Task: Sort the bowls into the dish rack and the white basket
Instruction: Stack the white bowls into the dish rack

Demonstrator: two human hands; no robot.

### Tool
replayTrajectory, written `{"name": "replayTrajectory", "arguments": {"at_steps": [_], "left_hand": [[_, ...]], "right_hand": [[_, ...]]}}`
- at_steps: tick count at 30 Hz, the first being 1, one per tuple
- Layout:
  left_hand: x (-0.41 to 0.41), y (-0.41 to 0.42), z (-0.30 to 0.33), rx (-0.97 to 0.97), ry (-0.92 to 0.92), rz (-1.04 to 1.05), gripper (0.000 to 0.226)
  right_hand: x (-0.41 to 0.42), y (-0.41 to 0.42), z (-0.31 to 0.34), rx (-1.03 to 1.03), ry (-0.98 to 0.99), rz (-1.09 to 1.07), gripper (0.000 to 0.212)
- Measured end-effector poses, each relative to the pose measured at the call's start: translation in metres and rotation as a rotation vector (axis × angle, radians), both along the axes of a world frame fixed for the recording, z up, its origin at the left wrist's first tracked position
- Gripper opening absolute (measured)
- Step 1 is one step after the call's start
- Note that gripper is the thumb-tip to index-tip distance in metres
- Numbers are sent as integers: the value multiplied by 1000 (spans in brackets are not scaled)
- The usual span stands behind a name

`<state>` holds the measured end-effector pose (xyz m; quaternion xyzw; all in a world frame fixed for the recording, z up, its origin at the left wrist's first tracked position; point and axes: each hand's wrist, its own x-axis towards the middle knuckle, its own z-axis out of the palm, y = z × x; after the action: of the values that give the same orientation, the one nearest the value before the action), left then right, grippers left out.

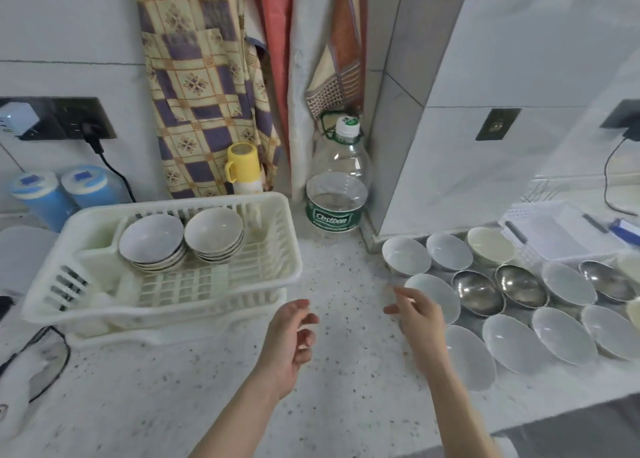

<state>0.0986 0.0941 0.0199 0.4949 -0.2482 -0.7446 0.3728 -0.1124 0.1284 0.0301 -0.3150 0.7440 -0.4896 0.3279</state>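
A: Bowls (561, 333) lie spread in rows at three o'clock on the counter (346, 388), each one separate, I'd guess so white and steel (478, 291) are easy to tell apart

B: And the ones already sorted?

A: Two stacks (180, 239) of white ones sit in the basket (263, 270) at ten o'clock, nested to save room

B: The hands?

A: Both empty. The left hand (289, 340) hangs at six o'clock with fingers loosely curled; the right hand (417, 314) has relaxed fingers just over the nearest white bowl (440, 295), likely reaching for it

B: The rack?

A: A wire rack (540, 187) shows at two o'clock, too blurred to judge
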Motion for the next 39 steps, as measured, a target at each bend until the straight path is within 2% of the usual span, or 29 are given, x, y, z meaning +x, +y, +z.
{"name": "replayTrajectory", "arguments": {"at_steps": [4,7,13,16,18,23,26,30,35,39], "left_hand": [[-72,32,-21,68,-198,-253,19],[-117,52,-36,121,-275,-416,26],[-176,75,-55,107,-302,-548,71],[-191,81,-58,92,-283,-523,77],[-196,85,-59,86,-271,-500,71],[-202,93,-62,94,-266,-464,34],[-206,94,-62,83,-280,-475,22],[-209,91,-64,75,-268,-488,17],[-196,89,-65,74,-355,-401,26],[-164,85,-61,77,-368,-294,19]], "right_hand": [[-64,24,-6,15,-49,-57,25],[-103,34,-8,26,-69,-75,24],[-148,41,-10,52,-70,-40,25],[-158,41,-18,75,-92,-15,25],[-162,41,-24,80,-122,-15,25],[-169,44,-31,89,-139,-15,26],[-172,46,-32,94,-151,-20,27],[-173,50,-35,116,-173,-32,23],[-173,52,-37,120,-175,-50,21],[-167,48,-43,156,-185,-68,20]]}}
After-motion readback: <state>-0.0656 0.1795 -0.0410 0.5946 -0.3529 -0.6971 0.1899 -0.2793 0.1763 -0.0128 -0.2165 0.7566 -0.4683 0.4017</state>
